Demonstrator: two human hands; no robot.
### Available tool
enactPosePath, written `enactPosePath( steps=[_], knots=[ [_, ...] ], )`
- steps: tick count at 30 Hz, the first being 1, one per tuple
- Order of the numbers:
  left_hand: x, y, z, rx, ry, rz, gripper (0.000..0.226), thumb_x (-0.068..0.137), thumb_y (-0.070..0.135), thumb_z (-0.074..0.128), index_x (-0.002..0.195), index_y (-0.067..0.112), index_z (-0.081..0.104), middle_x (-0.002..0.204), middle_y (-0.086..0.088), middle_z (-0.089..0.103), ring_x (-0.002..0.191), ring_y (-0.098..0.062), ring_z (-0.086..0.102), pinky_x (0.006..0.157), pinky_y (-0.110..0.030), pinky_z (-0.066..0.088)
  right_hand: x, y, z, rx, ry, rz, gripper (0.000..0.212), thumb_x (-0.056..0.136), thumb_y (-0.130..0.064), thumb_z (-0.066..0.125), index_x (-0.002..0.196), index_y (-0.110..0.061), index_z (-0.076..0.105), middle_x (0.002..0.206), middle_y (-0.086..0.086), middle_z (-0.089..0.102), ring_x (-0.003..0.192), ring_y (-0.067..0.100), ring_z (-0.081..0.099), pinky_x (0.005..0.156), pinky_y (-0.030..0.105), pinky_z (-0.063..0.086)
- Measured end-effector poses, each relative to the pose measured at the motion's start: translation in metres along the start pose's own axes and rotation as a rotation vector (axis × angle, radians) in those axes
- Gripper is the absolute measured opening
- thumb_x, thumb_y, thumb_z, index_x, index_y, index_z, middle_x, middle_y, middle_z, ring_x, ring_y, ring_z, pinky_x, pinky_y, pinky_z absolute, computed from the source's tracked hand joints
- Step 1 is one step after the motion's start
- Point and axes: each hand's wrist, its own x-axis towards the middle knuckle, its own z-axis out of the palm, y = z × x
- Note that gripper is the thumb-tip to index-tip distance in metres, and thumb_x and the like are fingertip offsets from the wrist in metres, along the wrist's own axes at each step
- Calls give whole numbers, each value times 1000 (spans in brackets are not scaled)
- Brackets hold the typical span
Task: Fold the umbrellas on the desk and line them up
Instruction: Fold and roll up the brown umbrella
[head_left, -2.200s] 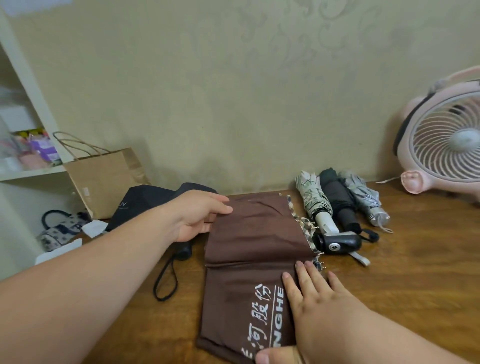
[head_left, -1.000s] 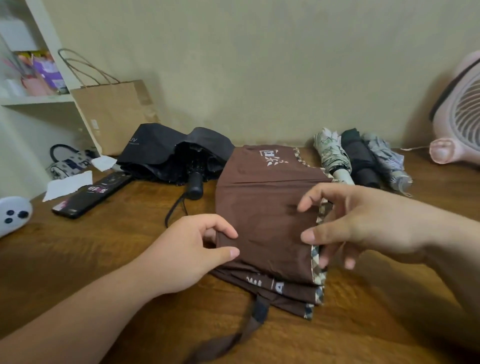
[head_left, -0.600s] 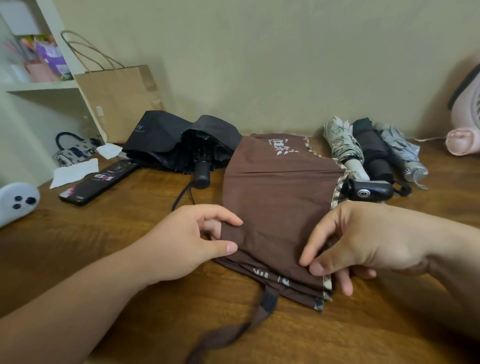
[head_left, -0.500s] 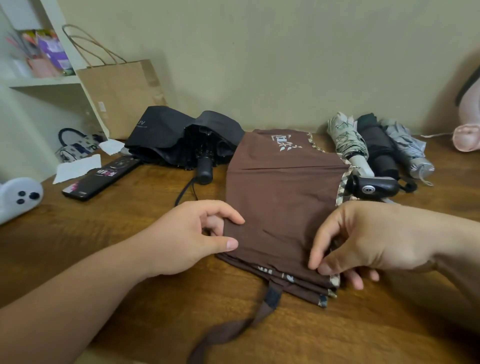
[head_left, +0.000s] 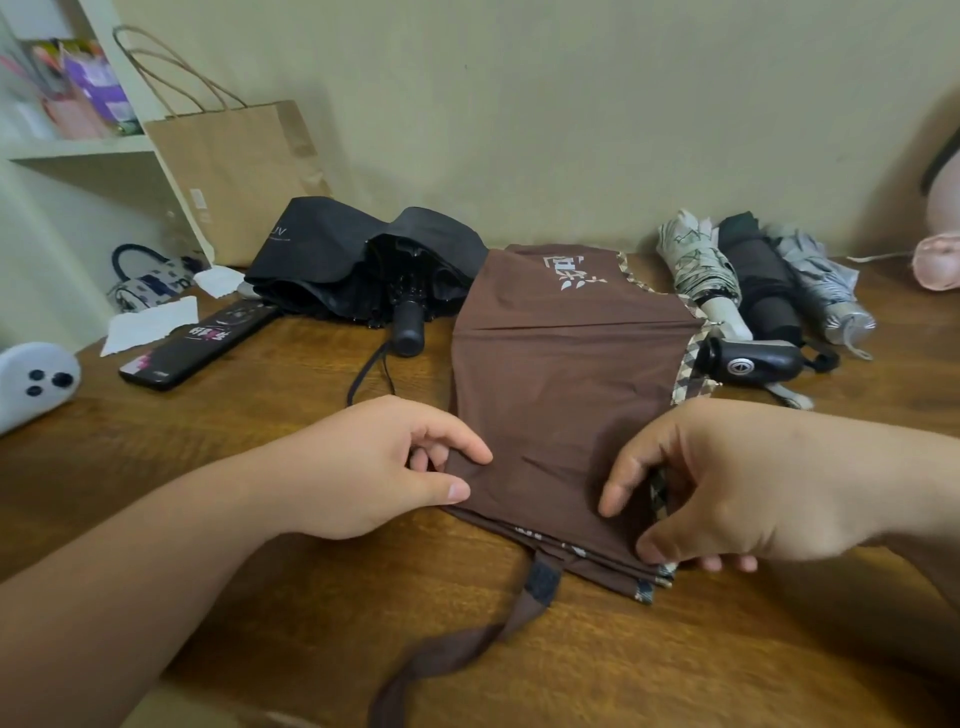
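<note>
Wooden table (head_left: 727, 649) beneath everything, ending at a beige wall. Flat at its middle, brown umbrella (head_left: 561, 374): canopy folded into stacked panels, white print at the far end, checked trim down the right edge. Left of it and further back, black umbrella (head_left: 353, 254), unfolded and slumped, handle toward the camera. Behind that, paper bag (head_left: 234, 166) upright against the wall. At the back right, side by side and touching, three rolled ones: patterned umbrella (head_left: 696, 260), dark umbrella (head_left: 758, 280), grey umbrella (head_left: 821, 280). Left grip (head_left: 363, 467) pinching the brown canopy's left edge between thumb and forefinger. Right grip (head_left: 727, 478) pinching the near right corner, thumb on top, fingers curled under the layers. Far left, black remote (head_left: 202, 343) and white controller (head_left: 31, 382), apart. Brown strap (head_left: 467, 644) trailing off the canopy's near edge.
</note>
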Motion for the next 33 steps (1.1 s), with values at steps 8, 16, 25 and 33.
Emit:
enactPosePath(
  steps=[8, 16, 25, 33],
  knots=[
    [-1, 24, -4, 526, 39, -102, 43, 93, 72, 45, 132, 56, 56, 102, 20, 48, 102, -5, 39, 103, -34, 32, -10, -16, 12, -299, 128, 55, 45, 86, -47, 76, 127, -57, 59, 77, -25, 68, 64, -7, 57, 63, 7, 42],
    [22, 40, 16, 547, 132, 195, 44, 104, 32, 47, 146, 28, 37, 164, 5, 21, 150, -16, 20, 122, -31, 16, -16, -23, 13, -418, 142, 63, 53, 87, -56, 71, 136, -58, 52, 134, -22, 55, 116, 6, 58, 97, 19, 48],
    [36, 28, 36, 512, -73, 241, 65, 107, 56, 18, 163, 36, -8, 167, 17, -23, 151, -6, -29, 128, -38, -7, -1, -2, 7, -467, 428, -313, 31, 88, -55, 64, 116, -42, 67, 91, -22, 57, 86, -1, 56, 76, 19, 48],
    [40, 30, 32, 512, -56, 307, 54, 103, 61, 22, 155, 52, 11, 166, 22, -5, 155, -11, -12, 128, -51, 3, 25, 5, 17, -483, 749, -590, 16, 90, -25, 64, 100, -18, 75, 103, -8, 67, 100, 16, 57, 85, 37, 51]
  ],
)
